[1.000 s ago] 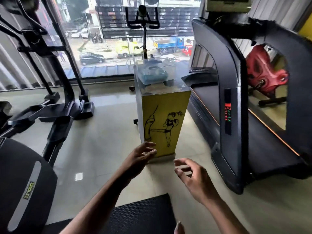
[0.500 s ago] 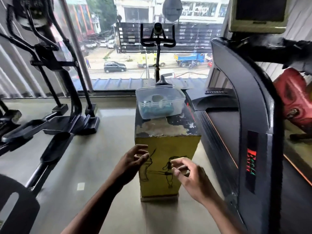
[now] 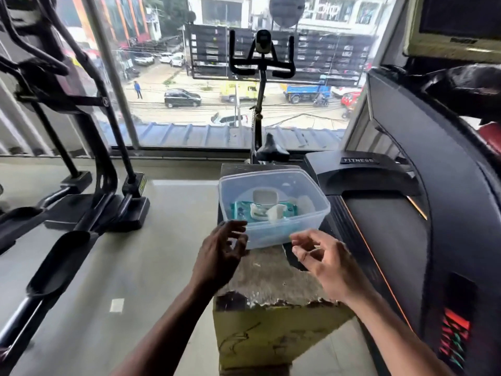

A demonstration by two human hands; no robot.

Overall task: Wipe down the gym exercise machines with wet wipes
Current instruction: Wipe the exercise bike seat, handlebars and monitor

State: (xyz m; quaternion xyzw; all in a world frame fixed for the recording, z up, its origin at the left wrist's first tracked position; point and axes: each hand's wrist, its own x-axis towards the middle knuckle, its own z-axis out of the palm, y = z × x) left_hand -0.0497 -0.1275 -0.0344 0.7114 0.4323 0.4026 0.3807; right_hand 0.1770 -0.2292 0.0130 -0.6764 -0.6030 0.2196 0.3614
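While both hands reach forward over a worn yellow box (image 3: 273,321), neither holds anything — the left hand (image 3: 221,256) has its fingers loosely spread close to the near left corner of a clear plastic tub (image 3: 273,234), and the right hand (image 3: 322,259) hangs with fingers relaxed and slightly curled just in front of the tub's near right side. I cannot tell whether the left fingertips touch the tub wall. The tub stands on the box's scuffed top, toward the far end. Inside it lies a teal pack of wet wipes (image 3: 261,210), its white flap lid standing open and a white wipe poking out. A treadmill (image 3: 406,213) runs along the right, an elliptical trainer (image 3: 81,169) stands on the left, and an exercise bike (image 3: 261,66) sits behind the box by the window (image 3: 162,77).
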